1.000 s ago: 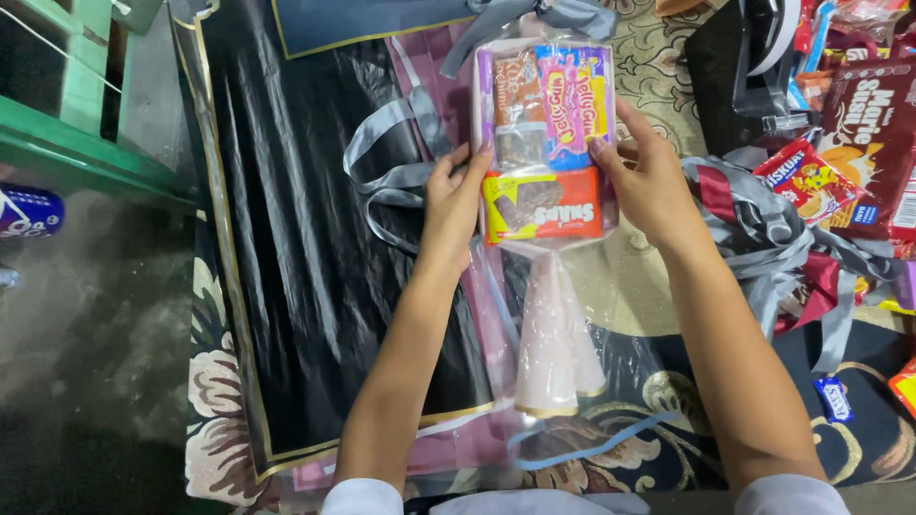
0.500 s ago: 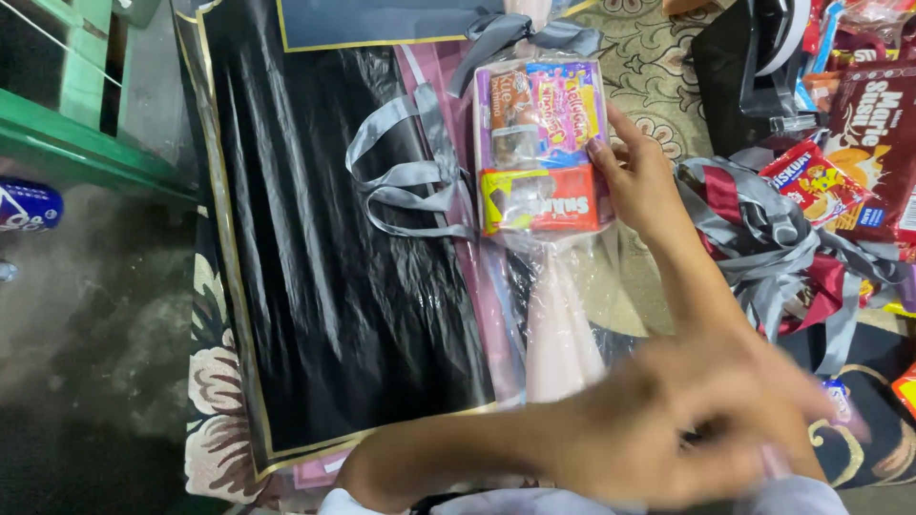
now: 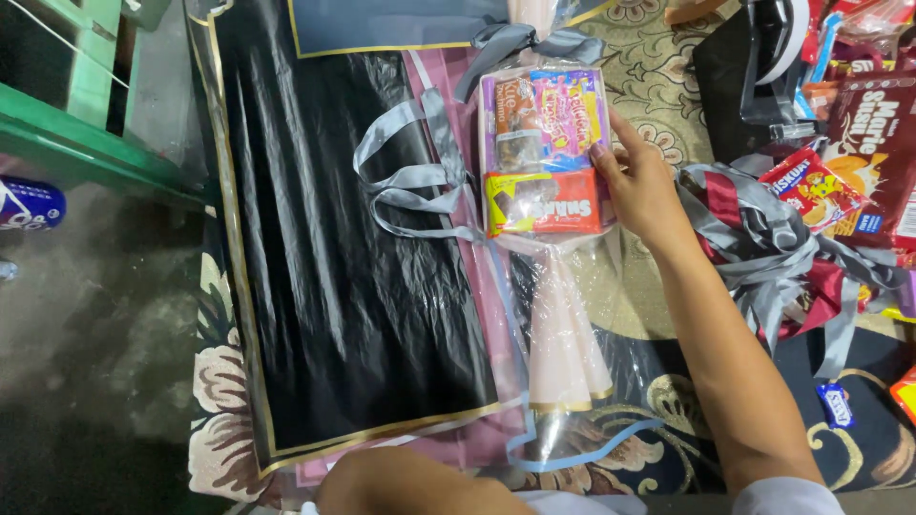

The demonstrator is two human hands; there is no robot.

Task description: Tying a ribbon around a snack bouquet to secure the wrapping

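A snack bundle [image 3: 544,153] wrapped in clear plastic lies on a pink sheet over a black wrapping sheet with a gold border [image 3: 334,315]. It holds a purple-and-pink packet above a red-and-yellow one. My right hand [image 3: 644,186] grips its right side, fingers against the packets. Below the bundle a pale pink paper cone [image 3: 563,343] tapers toward me. Grey ribbon loops [image 3: 410,186] lie just left of the bundle. Only my left forearm [image 3: 401,482] shows at the bottom edge; the hand itself is out of frame.
A heap of grey and maroon ribbons [image 3: 763,238] and loose snack packets [image 3: 811,186] lies to the right, with a brown box [image 3: 878,143] and a black dispenser [image 3: 763,57]. A green bench [image 3: 76,124] and a blue can [image 3: 24,205] are at left. Patterned carpet [image 3: 658,86] lies underneath.
My left hand let go of the bundle's left side and pulled back toward me, out of view. The right hand stays on the bundle's right side.
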